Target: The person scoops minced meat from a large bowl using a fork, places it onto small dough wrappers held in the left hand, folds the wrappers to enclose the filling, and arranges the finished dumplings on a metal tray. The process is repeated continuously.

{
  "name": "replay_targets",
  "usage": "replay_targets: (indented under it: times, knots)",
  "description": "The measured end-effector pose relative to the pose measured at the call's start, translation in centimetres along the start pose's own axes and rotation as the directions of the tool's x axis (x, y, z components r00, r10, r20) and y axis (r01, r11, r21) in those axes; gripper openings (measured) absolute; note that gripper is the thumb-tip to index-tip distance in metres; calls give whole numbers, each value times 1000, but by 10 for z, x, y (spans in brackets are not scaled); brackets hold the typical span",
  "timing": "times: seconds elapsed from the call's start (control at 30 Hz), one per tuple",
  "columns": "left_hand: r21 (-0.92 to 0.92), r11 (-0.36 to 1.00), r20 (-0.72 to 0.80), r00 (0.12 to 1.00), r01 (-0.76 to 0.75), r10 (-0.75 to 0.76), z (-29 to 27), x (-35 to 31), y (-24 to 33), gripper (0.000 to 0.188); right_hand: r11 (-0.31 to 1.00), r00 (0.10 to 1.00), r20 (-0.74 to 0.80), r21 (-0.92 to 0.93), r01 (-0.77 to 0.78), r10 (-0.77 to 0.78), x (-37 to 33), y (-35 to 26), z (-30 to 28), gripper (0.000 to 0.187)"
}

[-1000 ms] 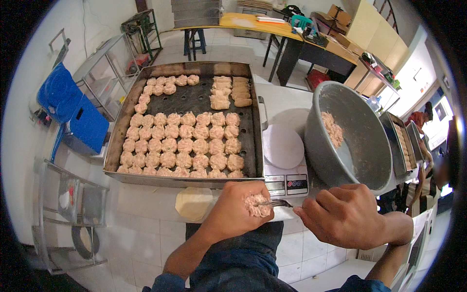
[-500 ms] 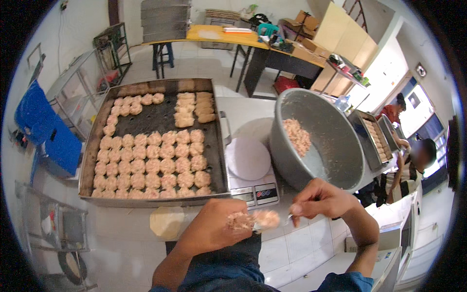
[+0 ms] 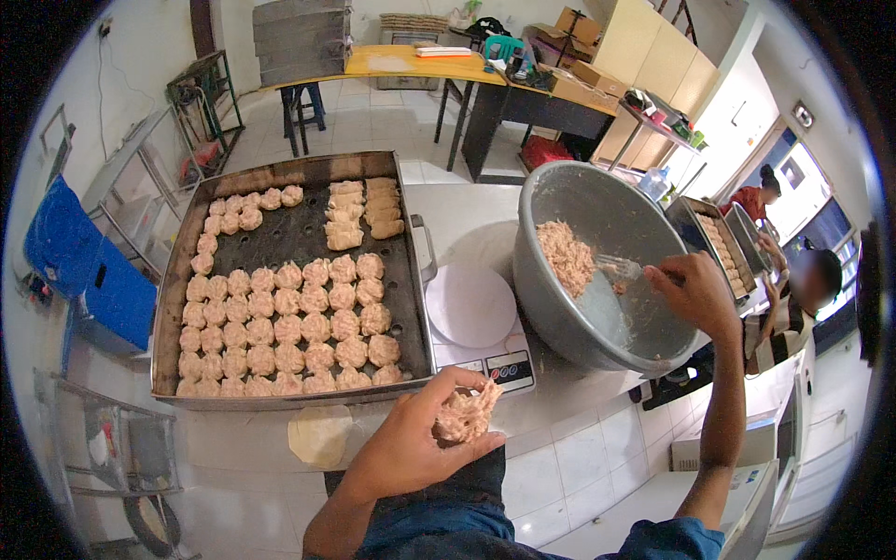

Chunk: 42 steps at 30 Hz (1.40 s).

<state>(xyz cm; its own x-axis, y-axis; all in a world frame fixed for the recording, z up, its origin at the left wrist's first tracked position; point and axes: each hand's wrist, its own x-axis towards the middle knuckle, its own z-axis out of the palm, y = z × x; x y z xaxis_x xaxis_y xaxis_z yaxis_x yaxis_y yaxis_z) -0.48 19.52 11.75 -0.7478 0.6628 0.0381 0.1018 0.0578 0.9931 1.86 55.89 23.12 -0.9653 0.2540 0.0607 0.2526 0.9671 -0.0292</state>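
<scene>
My left hand (image 3: 406, 439) is curled around a dumpling (image 3: 465, 413) whose ragged pink meat filling bulges over the top. In my right hand (image 3: 695, 287) is a fork (image 3: 622, 268), its tines inside the large grey basin (image 3: 644, 210), close to a mound of minced meat filling (image 3: 565, 257). Left of the basin stands a kitchen scale (image 3: 471, 303) with a round white plate. A metal tray (image 3: 271, 238) with holes in its base holds rows of filled dumplings (image 3: 289, 329) and some folded pieces at its far right. A round pale wrapper (image 3: 318, 436) lies by the tray's near edge.
The pale worktop (image 3: 467, 215) carries tray, scale and basin. Two people are at the right, beside another tray of dumplings (image 3: 719, 247). A yellow table (image 3: 411, 63) stands at the back, blue containers (image 3: 93, 261) at the left. The tray's side handle (image 3: 425, 247) sticks out toward the scale.
My right hand has moved away from the left hand, up and right, bringing the fork into the basin. The left hand has turned, showing the dumpling's filled top more fully.
</scene>
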Motion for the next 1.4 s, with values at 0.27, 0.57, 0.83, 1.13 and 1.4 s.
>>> replay_targets:
  times: [0.27, 0.57, 0.83, 1.13, 1.4]
  knots:
    - [132, 990, 75, 996, -56, 46, 4, 2, 12, 51, 882, 842, 275, 232, 410, -464, -55, -99, 2, 32]
    - [208, 974, 36, 994, 89, -99, 0, -4, 27, 69, 804, 819, 296, 515, 296, -492, -46, -94, 14, 33]
    - [89, 990, -27, 993, -110, 112, 13, 1, -23, 61, 796, 800, 313, 522, 305, -512, -60, -109, -7, 28]
    - [-261, 956, -159, 983, -135, 95, 14, -6, -14, 70, 887, 962, -7, 386, 254, -272, -64, -121, -27, 29]
    - [-323, 944, -119, 993, -64, 27, 11, -7, -8, 69, 867, 837, 294, 352, 354, -461, -37, -115, 16, 33]
